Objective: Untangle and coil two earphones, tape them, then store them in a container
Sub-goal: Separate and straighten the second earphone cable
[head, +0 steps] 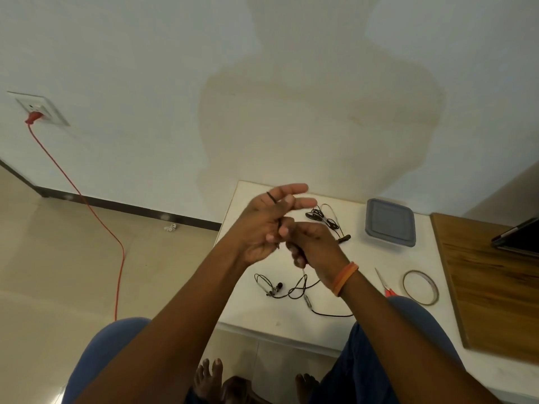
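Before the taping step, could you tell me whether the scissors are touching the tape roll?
Apart. The head view shows the scissors lying left of the tape roll, with a strip of bare white table plainly visible between them.

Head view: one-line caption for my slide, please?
Both hands wind a black earphone cable above the white table; second earphone, container, tape wait.

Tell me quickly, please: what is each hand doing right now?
Left hand: fingers mostly straight, black earphone cable looped over one finger, thumb pressing it.
Right hand: curled, gripping the same cable.
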{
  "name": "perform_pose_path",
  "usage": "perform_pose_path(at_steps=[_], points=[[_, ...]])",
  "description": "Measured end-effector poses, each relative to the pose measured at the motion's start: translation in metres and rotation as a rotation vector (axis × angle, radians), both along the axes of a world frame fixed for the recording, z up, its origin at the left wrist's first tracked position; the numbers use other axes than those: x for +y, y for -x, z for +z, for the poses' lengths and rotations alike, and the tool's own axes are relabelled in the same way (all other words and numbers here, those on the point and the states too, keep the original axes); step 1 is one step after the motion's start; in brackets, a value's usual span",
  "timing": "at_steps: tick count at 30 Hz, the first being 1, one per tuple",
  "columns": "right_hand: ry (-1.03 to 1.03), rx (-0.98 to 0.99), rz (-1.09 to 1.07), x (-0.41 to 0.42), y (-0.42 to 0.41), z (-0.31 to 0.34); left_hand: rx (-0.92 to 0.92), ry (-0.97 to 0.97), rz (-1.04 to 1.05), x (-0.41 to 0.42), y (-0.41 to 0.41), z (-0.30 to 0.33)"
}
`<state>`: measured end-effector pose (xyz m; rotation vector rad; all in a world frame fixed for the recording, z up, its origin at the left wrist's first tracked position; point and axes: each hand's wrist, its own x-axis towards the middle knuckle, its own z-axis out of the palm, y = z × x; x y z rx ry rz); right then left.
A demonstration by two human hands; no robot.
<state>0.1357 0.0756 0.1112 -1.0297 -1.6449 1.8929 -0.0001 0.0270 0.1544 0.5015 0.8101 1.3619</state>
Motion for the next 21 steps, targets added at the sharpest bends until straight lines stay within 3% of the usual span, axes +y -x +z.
perform_pose_path(at_steps=[4,7,10,13,15,21], points=[[-0.050,-0.124,0.138,-0.008,0.003,0.001,0.477,0.046,0.412,0.006,0.008,-0.009],[-0.121,-0.209,0.209,-0.008,-0.001,0.005,0.819,0.057,0.549,0.006,0.008,-0.017],[-0.326,-0.282,0.247,-0.007,-0.008,0.008,1.102,0.081,0.471,0.008,0.010,-0.027],[-0.510,-0.286,0.176,0.000,-0.016,0.013,1.410,0.117,0.266,0.007,0.010,-0.036],[-0.686,-0.283,0.130,0.006,-0.022,0.016,1.444,0.107,0.126,0.005,0.005,-0.041],[-1.064,-0.209,0.027,0.016,-0.030,0.016,1.263,0.038,-0.050,-0.004,-0.007,-0.041]])
